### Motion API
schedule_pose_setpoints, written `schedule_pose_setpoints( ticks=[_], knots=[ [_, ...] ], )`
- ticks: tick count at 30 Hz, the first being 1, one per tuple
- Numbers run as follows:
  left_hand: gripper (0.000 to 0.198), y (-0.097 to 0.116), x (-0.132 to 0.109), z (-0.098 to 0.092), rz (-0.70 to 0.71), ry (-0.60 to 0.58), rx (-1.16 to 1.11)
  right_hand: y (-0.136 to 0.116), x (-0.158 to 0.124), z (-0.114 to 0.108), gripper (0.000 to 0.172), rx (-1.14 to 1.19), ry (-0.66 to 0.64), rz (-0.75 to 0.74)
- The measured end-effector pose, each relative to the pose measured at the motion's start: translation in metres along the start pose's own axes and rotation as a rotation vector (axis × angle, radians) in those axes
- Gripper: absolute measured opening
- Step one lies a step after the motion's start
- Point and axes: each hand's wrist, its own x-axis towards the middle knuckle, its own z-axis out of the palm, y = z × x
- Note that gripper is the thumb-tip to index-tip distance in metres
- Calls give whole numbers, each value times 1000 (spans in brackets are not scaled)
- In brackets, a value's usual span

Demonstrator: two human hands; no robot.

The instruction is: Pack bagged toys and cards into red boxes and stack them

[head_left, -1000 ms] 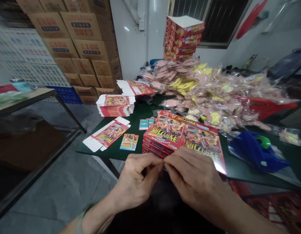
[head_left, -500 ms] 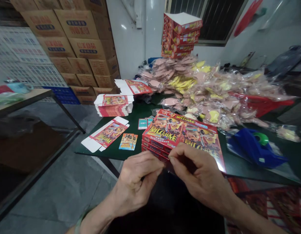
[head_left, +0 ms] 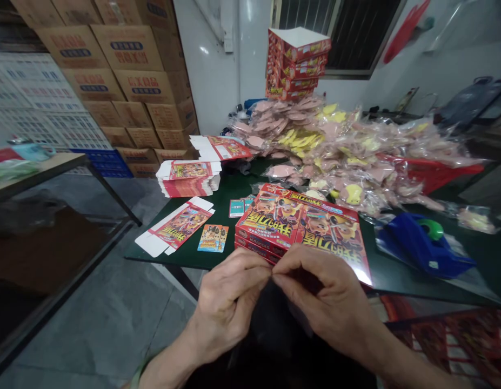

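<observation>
My left hand (head_left: 228, 300) and my right hand (head_left: 327, 302) meet fingertip to fingertip just below the near corner of a flat red printed box (head_left: 302, 229). Both hands pinch something thin at that point; it may be clear film or tape, too small to make out. The red box lies on a stack of like boxes at the front edge of the green table (head_left: 229, 197). A blue tape dispenser (head_left: 422, 243) sits to the right of the box.
Unfolded red cartons (head_left: 175, 227), a pile of flat cartons (head_left: 189, 177) and small cards (head_left: 213, 237) lie on the table's left. Several bagged pink and yellow pieces (head_left: 347, 146) heap behind, with stacked red boxes (head_left: 296, 62) on top. Brown cartons (head_left: 124, 81) line the left wall.
My fingers have shifted slightly at the box's corner, the right hand curling in and both fingertips coming together again. The view has moved a little; the box has stayed put.
</observation>
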Motion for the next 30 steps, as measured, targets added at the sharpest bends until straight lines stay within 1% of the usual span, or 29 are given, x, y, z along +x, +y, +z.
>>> schedule_pose_setpoints(
  ticks=[3, 6, 7, 9, 11, 12, 13, 15, 19, 21, 23, 26, 30],
  knots=[
    [23, 0, -2, 1, -23, 38, 68, 1, -3, 4, 17, -138, 91, -147],
    [21, -1, -4, 1, -58, 71, 93, 1, -7, 8, 19, -190, 105, -164],
    [20, -1, -3, 1, -75, 85, 93, 1, -9, 9, 16, -210, 111, -160],
    [17, 0, -2, 1, -121, 118, 84, 3, -13, 13, 4, -309, 128, -163],
    [15, 1, 1, 1, -164, 133, 64, 6, -17, 18, 20, -428, 151, -177],
    [14, 1, 1, 0, -180, 130, 51, 8, -19, 20, 24, -457, 162, -173],
    [14, 2, 2, 0, -191, 125, 37, 9, -20, 21, 23, -451, 168, -160],
    [14, 2, 2, -1, -194, 121, 16, 9, -20, 20, 19, -340, 154, -110],
    [17, 1, 0, -4, -131, 123, 18, 1, -13, 9, 22, 32, -14, 73],
    [20, 1, 0, -5, -87, 95, 19, -3, -8, 4, 17, 151, -32, 171],
    [22, 1, 0, -5, -51, 59, 6, -5, -4, 2, 14, 181, -12, 204],
    [21, 0, 0, -5, -6, 26, -5, -7, 0, 3, 10, 179, -26, 177],
    [21, -1, -3, -5, 52, 13, 17, -8, 2, 3, 15, 162, -80, 218]
  ],
)
